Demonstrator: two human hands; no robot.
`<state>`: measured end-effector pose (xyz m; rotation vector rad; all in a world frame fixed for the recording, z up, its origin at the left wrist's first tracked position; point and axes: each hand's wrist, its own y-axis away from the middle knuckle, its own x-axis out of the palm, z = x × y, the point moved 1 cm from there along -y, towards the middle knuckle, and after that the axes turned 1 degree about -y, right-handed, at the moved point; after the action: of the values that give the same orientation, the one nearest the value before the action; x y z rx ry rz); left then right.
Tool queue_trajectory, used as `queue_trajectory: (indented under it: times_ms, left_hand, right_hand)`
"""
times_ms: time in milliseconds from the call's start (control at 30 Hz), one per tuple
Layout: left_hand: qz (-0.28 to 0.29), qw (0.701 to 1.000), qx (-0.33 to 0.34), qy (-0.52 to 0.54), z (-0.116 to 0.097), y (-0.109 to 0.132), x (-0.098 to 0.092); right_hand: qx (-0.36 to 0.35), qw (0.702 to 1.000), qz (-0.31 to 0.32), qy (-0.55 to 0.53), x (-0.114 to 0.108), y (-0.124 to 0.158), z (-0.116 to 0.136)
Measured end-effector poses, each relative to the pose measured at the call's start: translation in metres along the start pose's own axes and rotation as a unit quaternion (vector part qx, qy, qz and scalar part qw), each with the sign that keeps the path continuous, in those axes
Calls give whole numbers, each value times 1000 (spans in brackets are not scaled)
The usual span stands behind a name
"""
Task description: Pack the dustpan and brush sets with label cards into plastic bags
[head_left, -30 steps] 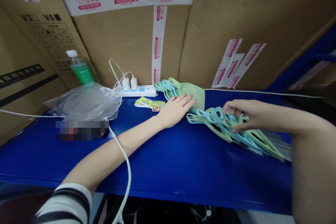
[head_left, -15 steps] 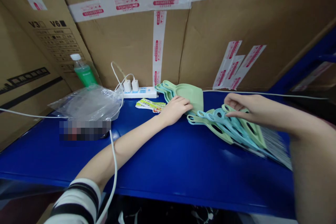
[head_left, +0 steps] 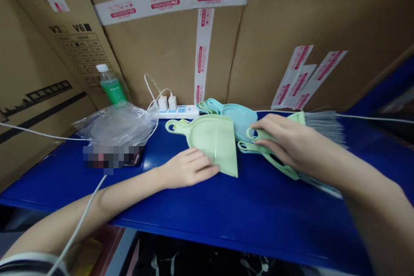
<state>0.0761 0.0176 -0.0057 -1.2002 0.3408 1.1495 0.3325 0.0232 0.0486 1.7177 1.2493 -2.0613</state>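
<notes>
Green dustpan (head_left: pixel 213 136) in curled fingers, the left hand (head_left: pixel 187 168) grips its near edge; the right hand (head_left: pixel 286 140) pinches a brush (head_left: pixel 323 125) by its handle.

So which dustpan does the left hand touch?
The green dustpan in front, at its near edge; the other dustpans lie stacked behind, blue on top.

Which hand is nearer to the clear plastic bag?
Left. The left hand, at the green dustpan, is to the right of the plastic bag; the right hand, gripping a green brush, is much farther right.
</notes>
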Motion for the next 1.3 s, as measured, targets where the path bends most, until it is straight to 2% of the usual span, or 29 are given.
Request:
queue_trajectory:
  times_ms: [67, 133, 267, 433, 600, 800, 933, 1033, 1100, 1200, 1233, 1300]
  left_hand:
    - [-9, 1000, 18, 13, -9, 13, -13]
    - [8, 998, 42, 38, -15, 21, -22]
    - [27, 992, 77, 94, -27, 22, -30]
    - [17, 985, 96, 141, -42, 20, -25]
    - [-56, 979, 83, 180, -47, 24, -17]
    - [-74, 987, 72, 123, -36, 27, -33]
    - [-56, 997, -10, 52, -20, 30, -44]
    - [14, 993, -117, -17, -10, 34, -41]
    - [94, 976, -188, -49, -7, 38, -36]
    - [213, 932, -290, -37, -3, 46, -30]
    - [235, 918, -319, -17, -2, 49, -29]
    - [245, 897, -366, 34, 1, 53, -29]
  right_hand:
    - [-40, 999, -15, -2, 5, -5, 16]
    - [-72, 997, -23, -10, 12, -9, 32]
    - [-108, 993, -20, -36, 30, -18, 58]
    - [-112, 992, 17, -63, 54, -30, 84]
    - [-104, 990, 53, -81, 71, -44, 107]
    - [-85, 989, 56, -103, 86, -45, 113]
    - [-68, 990, 41, -119, 91, -39, 109]
    - [-70, 990, 15, -118, 94, -37, 107]
    - [-69, 991, 1, -111, 95, -36, 106]
    - [-66, 991, -3, -116, 96, -35, 105]
    - [-65, 990, -3, -123, 96, -35, 105]
    - [-67, 988, -8, -136, 98, -35, 105]
